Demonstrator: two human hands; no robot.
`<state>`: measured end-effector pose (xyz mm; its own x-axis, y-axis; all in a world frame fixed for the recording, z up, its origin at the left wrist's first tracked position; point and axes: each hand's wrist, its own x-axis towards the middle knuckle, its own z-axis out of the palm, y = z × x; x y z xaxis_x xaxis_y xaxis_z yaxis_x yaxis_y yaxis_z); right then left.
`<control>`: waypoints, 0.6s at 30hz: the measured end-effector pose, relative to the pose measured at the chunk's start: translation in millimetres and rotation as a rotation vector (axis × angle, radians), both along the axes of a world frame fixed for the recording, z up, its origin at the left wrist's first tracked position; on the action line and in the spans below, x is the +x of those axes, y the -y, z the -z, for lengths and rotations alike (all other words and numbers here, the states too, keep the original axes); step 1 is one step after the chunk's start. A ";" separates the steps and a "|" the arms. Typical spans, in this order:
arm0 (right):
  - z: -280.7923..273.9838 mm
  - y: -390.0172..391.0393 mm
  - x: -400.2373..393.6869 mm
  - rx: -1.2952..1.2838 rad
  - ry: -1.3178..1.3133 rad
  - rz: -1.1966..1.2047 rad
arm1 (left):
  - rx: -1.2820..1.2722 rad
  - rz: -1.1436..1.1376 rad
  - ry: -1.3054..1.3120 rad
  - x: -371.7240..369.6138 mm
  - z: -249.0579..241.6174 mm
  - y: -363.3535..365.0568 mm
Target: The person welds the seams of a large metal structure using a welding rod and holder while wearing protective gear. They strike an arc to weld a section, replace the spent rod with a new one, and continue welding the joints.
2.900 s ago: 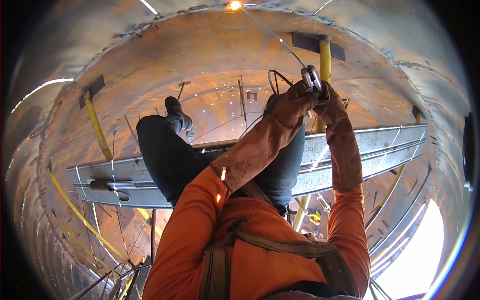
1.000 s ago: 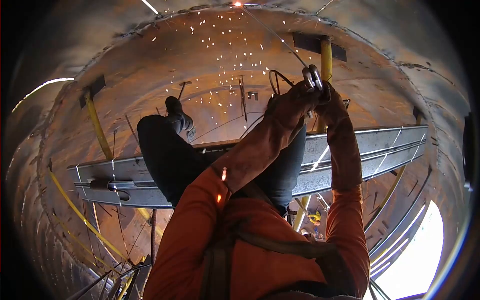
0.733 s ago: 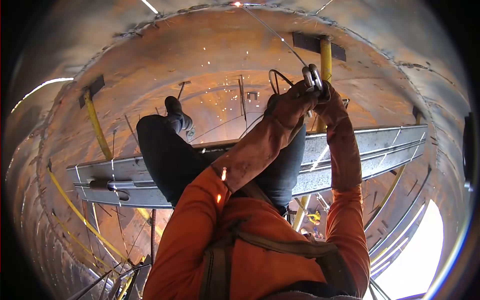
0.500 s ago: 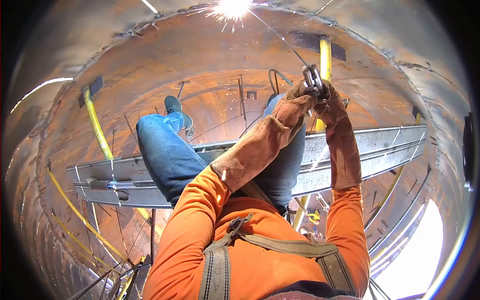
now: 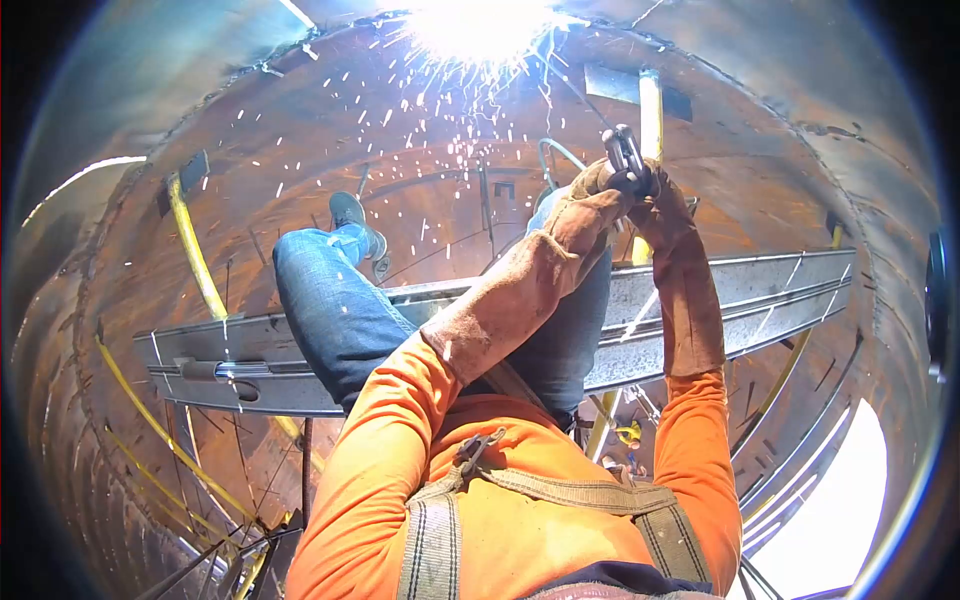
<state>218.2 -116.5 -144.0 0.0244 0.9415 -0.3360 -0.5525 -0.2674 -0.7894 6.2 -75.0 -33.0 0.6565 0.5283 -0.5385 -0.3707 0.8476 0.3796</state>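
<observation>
Both of my gloved hands meet around an electrode holder (image 5: 624, 152) in the upper right of the head view. My left hand (image 5: 588, 205) reaches across from the left, its fingers closed on the holder. On the holder's other side, my right hand (image 5: 660, 203) is closed too; the gloves partly hide the handle. A thin welding rod (image 5: 577, 90) runs from the jaws up and left to a blinding arc (image 5: 485, 30) at the steel wall seam. The glare hides the rod's tip. Sparks fall below the arc.
I sit astride a metal plank (image 5: 700, 300) inside a round, rusty steel shell (image 5: 420, 130). Yellow bars (image 5: 195, 245) stand at both sides. Rods and struts cross below the plank, where a person (image 5: 628, 435) shows small. A bright opening (image 5: 835, 500) lies lower right.
The arc has grown much larger and brighter, with many more sparks falling. A bluish light now covers the wall. My hands and the holder have hardly moved.
</observation>
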 end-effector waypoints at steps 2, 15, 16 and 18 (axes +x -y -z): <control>12.9 -11.6 15.0 -0.056 -0.409 -0.185 | 0.222 -0.062 0.226 19.3 63.4 6.4; -30.4 -0.9 -20.3 -0.018 -0.149 -0.013 | 0.137 -0.077 0.252 18.9 68.9 6.6; -39.8 -0.3 -27.4 0.010 -0.099 0.055 | 0.136 -0.054 0.241 17.7 66.9 6.0; -9.8 -9.2 -2.6 -0.107 -0.228 -0.048 | 0.056 -0.071 0.112 11.0 66.3 9.8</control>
